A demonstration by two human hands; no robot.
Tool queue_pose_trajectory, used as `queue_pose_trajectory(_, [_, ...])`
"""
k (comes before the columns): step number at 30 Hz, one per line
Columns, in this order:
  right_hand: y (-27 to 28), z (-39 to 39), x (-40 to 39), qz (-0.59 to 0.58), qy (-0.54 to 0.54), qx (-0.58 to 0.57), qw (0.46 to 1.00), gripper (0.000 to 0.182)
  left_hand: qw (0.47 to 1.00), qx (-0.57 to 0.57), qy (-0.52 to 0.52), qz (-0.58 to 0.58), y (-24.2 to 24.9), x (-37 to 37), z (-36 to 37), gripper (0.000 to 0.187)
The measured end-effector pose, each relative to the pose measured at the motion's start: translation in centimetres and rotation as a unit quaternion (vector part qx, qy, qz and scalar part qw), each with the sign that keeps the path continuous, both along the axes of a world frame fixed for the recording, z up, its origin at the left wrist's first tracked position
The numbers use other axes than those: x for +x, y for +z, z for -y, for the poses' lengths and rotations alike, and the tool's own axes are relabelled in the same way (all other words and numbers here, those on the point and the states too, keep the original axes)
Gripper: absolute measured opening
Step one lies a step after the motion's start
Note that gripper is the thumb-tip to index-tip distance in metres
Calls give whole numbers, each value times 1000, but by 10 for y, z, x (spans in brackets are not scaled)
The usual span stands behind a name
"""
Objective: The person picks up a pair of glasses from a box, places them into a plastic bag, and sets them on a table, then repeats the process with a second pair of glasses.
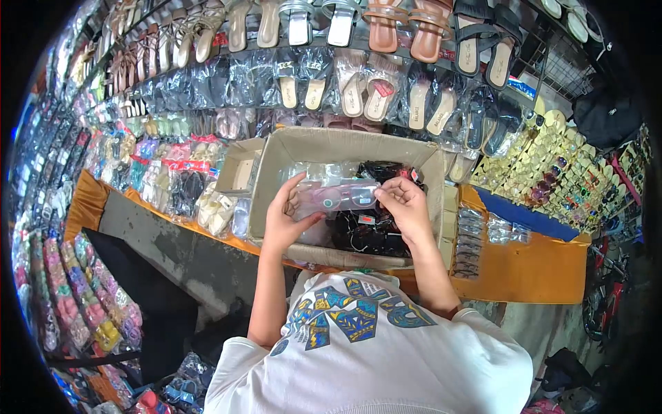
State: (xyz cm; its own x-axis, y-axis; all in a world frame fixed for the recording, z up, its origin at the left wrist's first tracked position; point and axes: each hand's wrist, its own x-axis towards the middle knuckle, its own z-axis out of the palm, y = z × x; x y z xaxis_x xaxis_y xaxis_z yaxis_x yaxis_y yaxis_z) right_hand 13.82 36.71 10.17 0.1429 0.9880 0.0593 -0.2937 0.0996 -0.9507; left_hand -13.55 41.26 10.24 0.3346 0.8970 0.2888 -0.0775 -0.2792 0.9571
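A pair of glasses in a clear plastic sleeve (pixel 345 198) is held level above an open cardboard box. My right hand (pixel 405 207) pinches the sleeve's right end between thumb and fingers. At the other end, my left hand (pixel 284 212) has its thumb and index finger spread around the sleeve, with other fingers partly seen behind the plastic. Below both hands, the cardboard box (pixel 276 155) contains dark glasses (pixel 369 238) with red tags, and clear plastic sleeves (pixel 314 169) lie toward its back left.
A smaller open carton (pixel 238 165) stands left of the box. Packed glasses (pixel 469 241) lie in a column on the orange cloth (pixel 524 272) to the right. Racks of sandals (pixel 383 31) rise behind, and a panel of sunglasses (pixel 552 172) is at far right.
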Motion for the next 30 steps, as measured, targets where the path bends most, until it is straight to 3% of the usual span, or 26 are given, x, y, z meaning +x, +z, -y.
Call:
queue_pose_trajectory(4, [5, 7, -5, 49, -14, 23, 998, 6, 999, -12, -1, 35, 2, 6, 6, 90])
queue_pose_trajectory(15, [14, 28, -9, 144, -11, 45, 989, 23, 999, 2, 2, 49, 20, 7, 27, 88])
queue_pose_trajectory(22, [22, 54, -17, 129, 31, 43, 990, 27, 998, -4, 39, 46, 28, -4, 71, 91])
queue_pose_trajectory(27, [3, 77, -17, 69, 56, 42, 995, 15, 995, 4, 15, 95, 24, -6, 121, 71])
queue_pose_trajectory(30, [14, 109, -17, 45, 39, 51, 997, 20, 994, -19, 49, 100, 20, 6, 156, 61])
